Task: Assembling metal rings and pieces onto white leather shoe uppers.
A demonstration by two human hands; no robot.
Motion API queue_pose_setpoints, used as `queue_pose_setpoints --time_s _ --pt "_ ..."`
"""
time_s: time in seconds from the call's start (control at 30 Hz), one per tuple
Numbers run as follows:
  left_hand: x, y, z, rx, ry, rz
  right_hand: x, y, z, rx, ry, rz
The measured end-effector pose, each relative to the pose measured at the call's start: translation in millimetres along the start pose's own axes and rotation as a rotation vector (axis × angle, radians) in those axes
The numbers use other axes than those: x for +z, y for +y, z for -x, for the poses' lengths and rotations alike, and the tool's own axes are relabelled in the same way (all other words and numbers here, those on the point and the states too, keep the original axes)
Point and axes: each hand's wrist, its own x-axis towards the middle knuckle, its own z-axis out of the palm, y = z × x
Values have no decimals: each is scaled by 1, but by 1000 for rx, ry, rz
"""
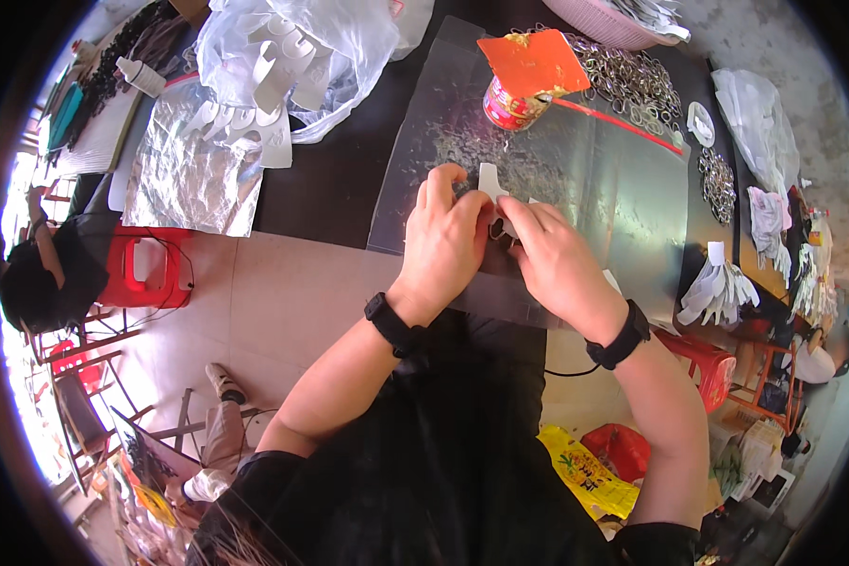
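Note:
Both my hands meet over the clear plastic sheet (623,208) on the dark table. Between their fingertips is a small white strip (489,179), its wider end pointing away from me. A small dark or metal ring (497,229) shows at its near end, partly hidden by the fingers. My left hand (443,231) pinches the strip from the left, its index finger curled. My right hand (558,259) closes on it from the right, thumb and fingers near the ring. Ahead stands a red can (512,108) with an orange square piece (535,64) on top.
Metal rings (637,85) lie heaped at the far right, below a pink basket (613,26). White strips (278,61) sit in a plastic bag (358,57) and on a silvery sheet (193,179). More strips (719,288) hang at the right edge. A person (42,269) sits at left.

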Motion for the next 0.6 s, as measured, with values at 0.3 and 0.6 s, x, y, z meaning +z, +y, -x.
queue_pose_setpoints --time_s 0.3,0.6 --pt "-11 1 -1 -147 -31 251 0 2 7 125 29 -222" --pt "3 6 -3 -42 96 50 -10 -7 10 234 -29 -319"
